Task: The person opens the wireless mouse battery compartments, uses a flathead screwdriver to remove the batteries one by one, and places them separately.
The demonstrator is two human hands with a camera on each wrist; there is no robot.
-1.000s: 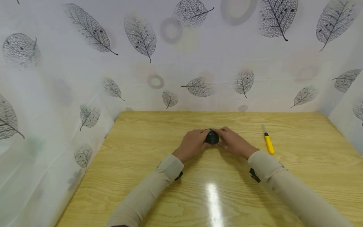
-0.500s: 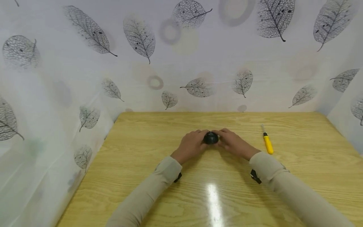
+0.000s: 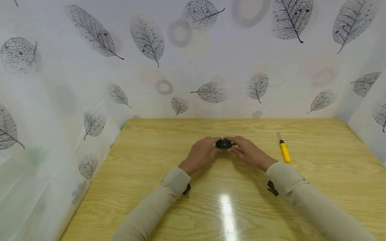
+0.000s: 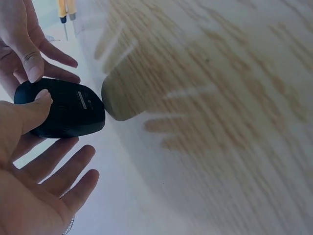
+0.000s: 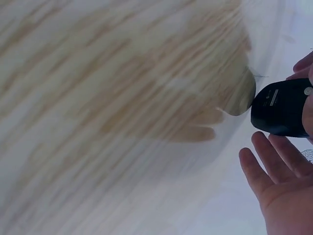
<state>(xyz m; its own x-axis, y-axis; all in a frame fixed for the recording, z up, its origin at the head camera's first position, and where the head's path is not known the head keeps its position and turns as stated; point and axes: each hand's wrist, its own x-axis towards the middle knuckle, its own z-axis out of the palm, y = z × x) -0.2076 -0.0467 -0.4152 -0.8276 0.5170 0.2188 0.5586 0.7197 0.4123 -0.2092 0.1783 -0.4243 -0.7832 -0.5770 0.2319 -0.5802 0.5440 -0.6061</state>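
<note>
Near the far middle of the table, both hands hold a black, rounded computer mouse (image 3: 223, 144) between them. My left hand (image 3: 201, 153) grips its left side; in the left wrist view the thumb (image 4: 41, 100) lies over the dark face, and the other fingers spread beyond it. Opposite, my right hand (image 3: 248, 152) holds the right side with thumb and fingertips. A small pale marking shows on the mouse's face in both wrist views. The mouse's end (image 5: 261, 105) meets its own reflection on the glossy tabletop.
On the right of the wooden table (image 3: 150, 140) lies a screwdriver (image 3: 284, 150) with a yellow handle, its tip pointing to the back. A white leaf-print curtain (image 3: 229, 60) encloses the back and sides. Light glares off the near tabletop.
The mouse has been tipped between the hands, so it looks lower and wider from the head view and its lined face no longer shows. The hands have shifted only slightly.
</note>
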